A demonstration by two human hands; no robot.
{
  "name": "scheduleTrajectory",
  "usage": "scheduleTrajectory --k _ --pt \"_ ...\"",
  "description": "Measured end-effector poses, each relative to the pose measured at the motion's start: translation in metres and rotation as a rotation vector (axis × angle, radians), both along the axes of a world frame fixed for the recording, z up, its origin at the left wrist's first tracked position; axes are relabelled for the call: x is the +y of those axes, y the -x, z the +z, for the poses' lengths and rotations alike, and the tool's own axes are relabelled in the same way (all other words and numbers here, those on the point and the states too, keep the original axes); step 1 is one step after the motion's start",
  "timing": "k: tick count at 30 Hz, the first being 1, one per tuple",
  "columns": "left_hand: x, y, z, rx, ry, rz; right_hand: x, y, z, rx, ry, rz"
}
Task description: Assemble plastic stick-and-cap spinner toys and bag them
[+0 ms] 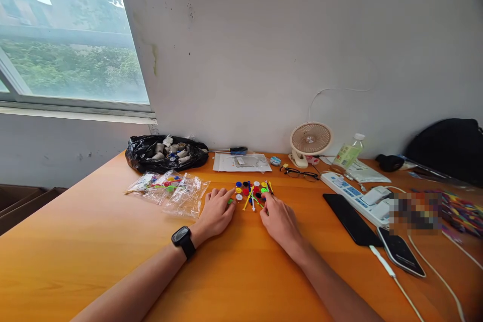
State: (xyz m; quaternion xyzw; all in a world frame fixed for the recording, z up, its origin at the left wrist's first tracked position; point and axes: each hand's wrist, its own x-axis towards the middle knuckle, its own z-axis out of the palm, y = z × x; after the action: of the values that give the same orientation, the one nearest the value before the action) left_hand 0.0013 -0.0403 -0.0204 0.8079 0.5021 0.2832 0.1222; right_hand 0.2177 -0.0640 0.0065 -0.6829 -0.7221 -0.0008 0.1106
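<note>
On the wooden table lies a cluster of small coloured plastic pieces, with round discs (pixel 239 190) in blue, yellow, white, red, black and green. Thin yellow, white and blue plastic sticks (pixel 253 204) lie among them. My left hand (pixel 216 211), with a black watch on its wrist, rests at the left edge of the cluster, fingers apart and stretched; a green piece (pixel 230 202) shows by its fingertips. At the right edge, my right hand (pixel 278 215) has its fingers curled in against the pieces. Whatever its fingertips pinch is hidden.
Clear plastic bags (pixel 173 192) with coloured pieces lie left, before a black bag (pixel 166 155) of grey fittings. Behind are papers (pixel 241 162), glasses (pixel 302 174) and a fan (pixel 311 139). A bottle (pixel 348 153), power strip (pixel 352 196), black slab (pixel 350 219) and phone (pixel 401 250) stand right.
</note>
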Motion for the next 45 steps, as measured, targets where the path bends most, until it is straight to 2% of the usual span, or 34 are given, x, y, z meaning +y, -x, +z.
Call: scheduleTrajectory --k 4,9,15,21,27,31,36,40,45 --pt "0.0 0.0 -0.001 -0.189 -0.032 -0.037 -0.003 -0.004 0.009 -0.002 0.052 -0.001" --pt "-0.003 -0.003 -0.002 -0.367 0.016 -0.139 -0.005 -0.008 0.016 -0.067 0.072 -0.025" --pt "-0.008 -0.005 0.0 -0.35 0.053 -0.241 -0.001 -0.014 0.01 -0.097 -0.006 -0.023" --pt "-0.009 -0.003 0.003 -0.328 0.071 -0.261 0.0 -0.018 0.013 -0.099 -0.074 -0.058" --pt "-0.006 -0.002 0.0 -0.352 0.048 -0.234 0.003 -0.02 0.021 -0.038 0.022 -0.11" --pt "-0.007 -0.003 0.001 -0.394 0.041 -0.215 0.004 -0.017 0.021 0.168 0.012 -0.016" --pt "-0.009 -0.005 0.003 -0.473 0.041 -0.211 0.005 -0.009 0.014 0.528 -0.098 0.163" --pt "-0.01 -0.009 0.003 -0.684 0.242 -0.197 0.005 -0.002 0.007 0.747 -0.089 0.286" --pt "-0.013 -0.013 0.009 -0.896 0.467 -0.278 -0.004 0.011 0.002 0.767 -0.076 0.414"
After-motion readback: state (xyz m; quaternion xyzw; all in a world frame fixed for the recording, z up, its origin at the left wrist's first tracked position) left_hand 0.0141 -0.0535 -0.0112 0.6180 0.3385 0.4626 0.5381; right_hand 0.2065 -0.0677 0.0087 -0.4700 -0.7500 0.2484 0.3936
